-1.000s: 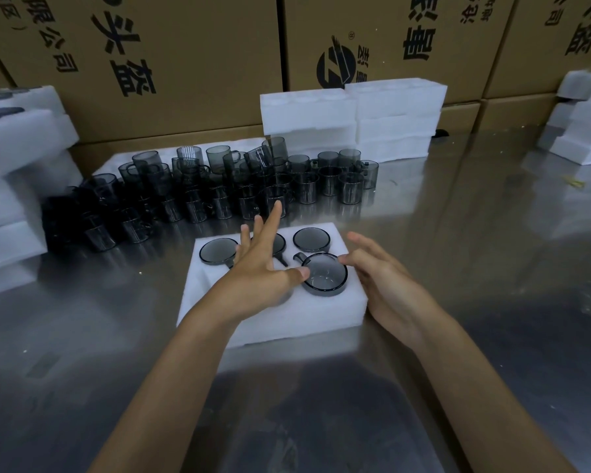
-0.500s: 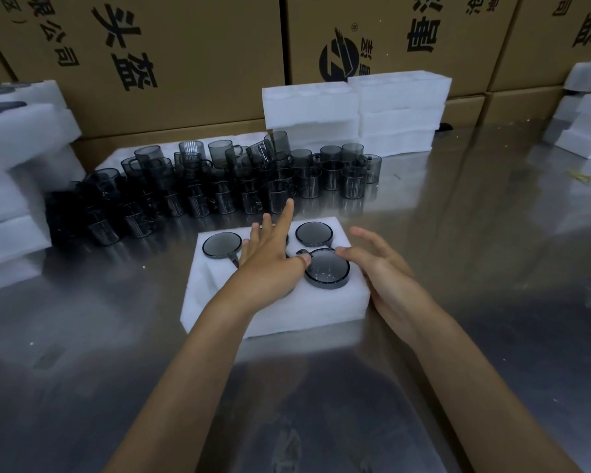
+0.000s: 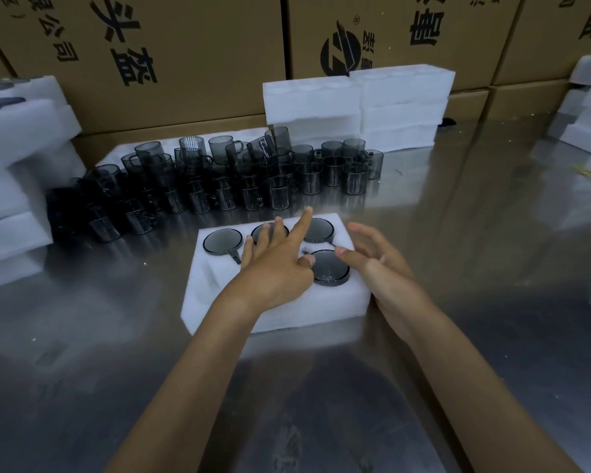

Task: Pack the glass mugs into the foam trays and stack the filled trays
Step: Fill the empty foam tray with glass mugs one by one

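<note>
A white foam tray (image 3: pixel 215 302) lies on the steel table in front of me. Several dark glass mugs sit bottom-up in its pockets, among them the back-left mug (image 3: pixel 222 241) and the front-right mug (image 3: pixel 331 272). My left hand (image 3: pixel 277 264) hovers flat over the middle of the tray with fingers spread, thumb tip by the front-right mug. It hides the pocket beneath it. My right hand (image 3: pixel 379 264) is at the tray's right edge, fingers relaxed and extended, fingertips touching the front-right mug's rim. The tray's front-left pocket (image 3: pixel 212 285) looks empty.
A crowd of loose smoky glass mugs (image 3: pixel 246 179) stands behind the tray. Stacks of white foam trays stand at the back centre (image 3: pixel 359 107), the left (image 3: pixel 14 158) and the far right (image 3: pixel 587 107). Cardboard boxes (image 3: pixel 171 56) wall off the back.
My left hand has slid a little forward over the tray. My right hand's fingertips have come up against the front-right mug. The camera has tipped slightly.
</note>
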Demonstrator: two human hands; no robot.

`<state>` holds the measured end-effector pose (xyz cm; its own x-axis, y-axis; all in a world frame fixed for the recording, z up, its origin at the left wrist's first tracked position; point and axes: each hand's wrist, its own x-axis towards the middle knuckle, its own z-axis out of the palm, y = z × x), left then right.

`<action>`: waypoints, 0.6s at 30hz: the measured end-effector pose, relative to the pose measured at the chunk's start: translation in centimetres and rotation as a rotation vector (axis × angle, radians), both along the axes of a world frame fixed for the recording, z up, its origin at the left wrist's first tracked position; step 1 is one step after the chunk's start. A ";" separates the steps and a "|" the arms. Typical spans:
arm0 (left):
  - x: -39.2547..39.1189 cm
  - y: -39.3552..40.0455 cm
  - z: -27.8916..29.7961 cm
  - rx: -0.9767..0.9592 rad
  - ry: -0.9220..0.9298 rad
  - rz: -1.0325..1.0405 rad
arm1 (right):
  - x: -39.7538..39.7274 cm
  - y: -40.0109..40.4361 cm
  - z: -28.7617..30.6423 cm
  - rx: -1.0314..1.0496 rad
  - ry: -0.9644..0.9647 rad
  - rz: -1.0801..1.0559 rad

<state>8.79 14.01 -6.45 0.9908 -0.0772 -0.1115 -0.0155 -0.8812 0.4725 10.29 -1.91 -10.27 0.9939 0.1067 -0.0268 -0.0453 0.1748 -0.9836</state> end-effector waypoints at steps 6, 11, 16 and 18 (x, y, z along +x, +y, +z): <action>0.1 0.3 -0.3 0.052 -0.025 -0.003 | 0.0 0.1 -0.3 -0.015 -0.028 -0.007; -0.8 -0.2 -1.6 0.137 -0.172 0.029 | 0.1 0.1 -0.7 0.002 -0.058 -0.023; -0.5 -1.0 -1.7 0.184 -0.238 0.059 | 0.9 0.2 -0.8 -0.001 -0.075 -0.088; -0.1 -0.8 -1.3 0.172 -0.208 0.038 | 1.8 0.3 -0.9 -0.002 -0.082 -0.210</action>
<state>8.65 13.22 -7.70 0.9956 -0.0373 0.0865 -0.0621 -0.9502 0.3054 12.13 -1.62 -11.12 0.9932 -0.1029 0.0552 0.0723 0.1700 -0.9828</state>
